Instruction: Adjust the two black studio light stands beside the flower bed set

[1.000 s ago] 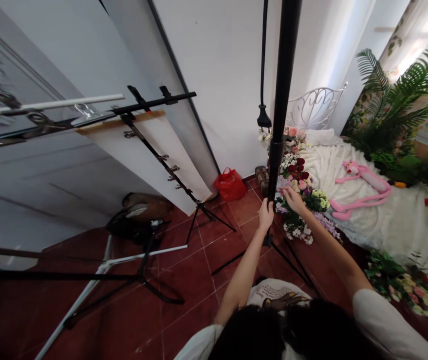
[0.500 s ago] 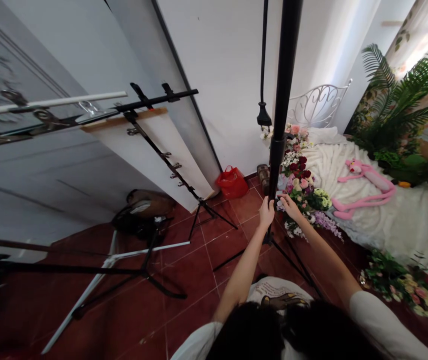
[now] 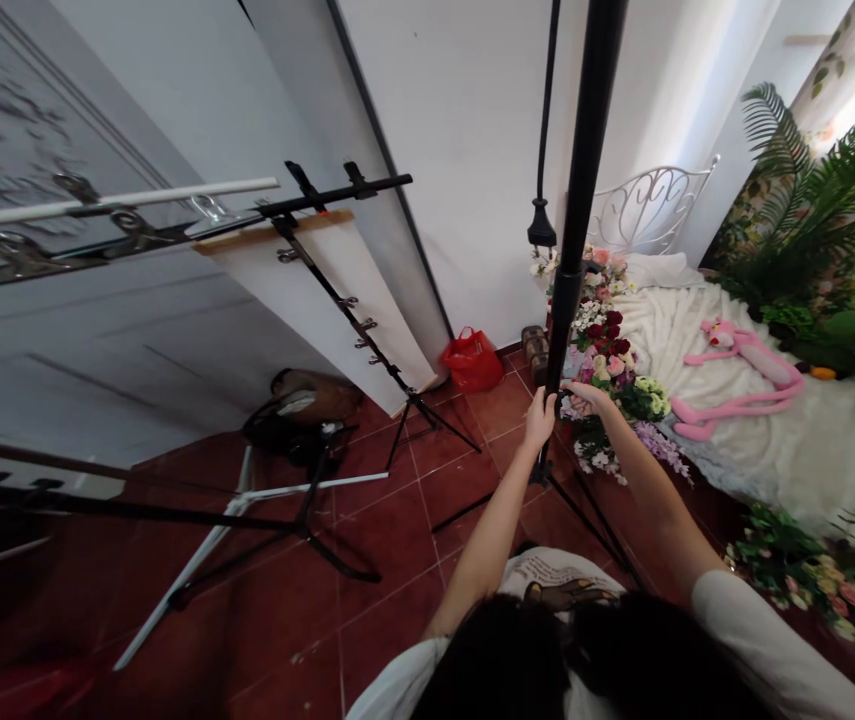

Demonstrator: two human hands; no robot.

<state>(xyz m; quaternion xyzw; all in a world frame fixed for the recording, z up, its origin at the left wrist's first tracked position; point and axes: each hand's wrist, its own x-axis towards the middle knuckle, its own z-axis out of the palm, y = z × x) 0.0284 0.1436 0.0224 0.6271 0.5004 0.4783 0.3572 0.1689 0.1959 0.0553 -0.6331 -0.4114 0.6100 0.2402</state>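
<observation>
A tall black light stand (image 3: 585, 170) rises in front of me, its tripod legs (image 3: 584, 520) spread on the floor. My left hand (image 3: 539, 420) is wrapped around the lower pole. At the same height, my right hand (image 3: 586, 398) is closed at the pole's right side, fingers curled on a small dark knob they mostly cover. Higher up, a black collar (image 3: 566, 290) joins the pole sections. A black power cable with a plug (image 3: 542, 224) hangs just left of the pole.
Left stand backdrop bars with metal clips (image 3: 138, 228) and a white backdrop sheet (image 3: 322, 300). A red bag (image 3: 473, 362) sits by the wall. Artificial flowers (image 3: 611, 345) border a bed with a cream blanket (image 3: 742, 450) and a pink plush toy (image 3: 761, 372). White stand legs (image 3: 194, 570) cross the tiles.
My right hand has turned and its fingers have curled in at the knob. My left hand stays on the pole. The view has shifted slightly, so the surroundings sit further right.
</observation>
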